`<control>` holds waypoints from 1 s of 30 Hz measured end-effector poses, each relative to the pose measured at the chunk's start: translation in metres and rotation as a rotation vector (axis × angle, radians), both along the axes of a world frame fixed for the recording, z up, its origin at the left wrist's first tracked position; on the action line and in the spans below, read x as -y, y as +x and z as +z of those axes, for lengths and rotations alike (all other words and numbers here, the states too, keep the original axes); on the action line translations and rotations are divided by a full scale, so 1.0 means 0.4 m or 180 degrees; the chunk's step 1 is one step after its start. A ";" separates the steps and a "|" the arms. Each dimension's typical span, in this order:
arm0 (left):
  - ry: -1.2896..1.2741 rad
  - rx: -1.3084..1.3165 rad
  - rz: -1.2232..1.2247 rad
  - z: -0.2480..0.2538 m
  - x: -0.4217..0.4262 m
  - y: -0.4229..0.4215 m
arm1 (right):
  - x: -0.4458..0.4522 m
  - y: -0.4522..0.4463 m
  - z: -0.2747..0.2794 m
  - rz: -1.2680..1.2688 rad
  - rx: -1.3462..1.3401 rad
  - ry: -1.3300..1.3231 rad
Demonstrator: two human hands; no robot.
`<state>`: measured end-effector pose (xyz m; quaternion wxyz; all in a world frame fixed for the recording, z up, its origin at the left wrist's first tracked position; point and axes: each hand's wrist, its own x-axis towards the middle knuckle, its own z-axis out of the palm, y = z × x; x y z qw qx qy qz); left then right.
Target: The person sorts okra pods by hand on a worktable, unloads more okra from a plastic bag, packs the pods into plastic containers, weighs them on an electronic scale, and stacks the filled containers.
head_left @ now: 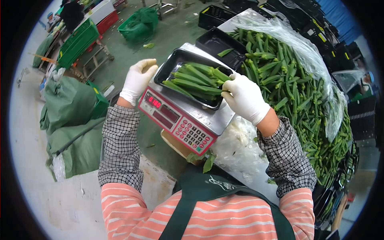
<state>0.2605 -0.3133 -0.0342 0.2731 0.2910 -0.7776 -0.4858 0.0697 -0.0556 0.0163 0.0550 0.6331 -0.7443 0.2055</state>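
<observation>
A black plastic tray point(161, 76) holding several green okra pods point(196, 82) rests on the metal plate of a red-framed digital scale point(176, 124). The red display glows; its digits are hard to read. My right hand point(246, 98), in a white glove, is over the tray's right edge, its fingers closed around the stem ends of okra. My left hand point(139, 78), also gloved in white, hovers beside the tray's left end. Its fingers are loosely curled, with a gap to the thumb and nothing visible between them.
A large okra heap point(296, 96) covers the table on the right, partly under clear plastic sheeting point(320, 68). Behind the scale, another black tray point(208, 40) holds one pod. Crumpled plastic point(240, 152) lies near my right forearm. Green sacks point(74, 104) stand left.
</observation>
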 end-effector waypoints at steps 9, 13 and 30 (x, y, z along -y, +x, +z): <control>0.0180 0.0146 -0.0297 -0.006 -0.042 -0.039 | 0.015 0.067 -0.047 -0.0381 -0.0031 0.0175; 0.0067 0.0118 -0.0220 -0.001 -0.010 -0.015 | -0.030 0.006 -0.034 -0.0005 0.0530 -0.0819; -0.0405 0.0429 0.0058 0.085 0.072 0.101 | -0.350 -0.222 -0.143 -0.1502 -0.0137 0.0105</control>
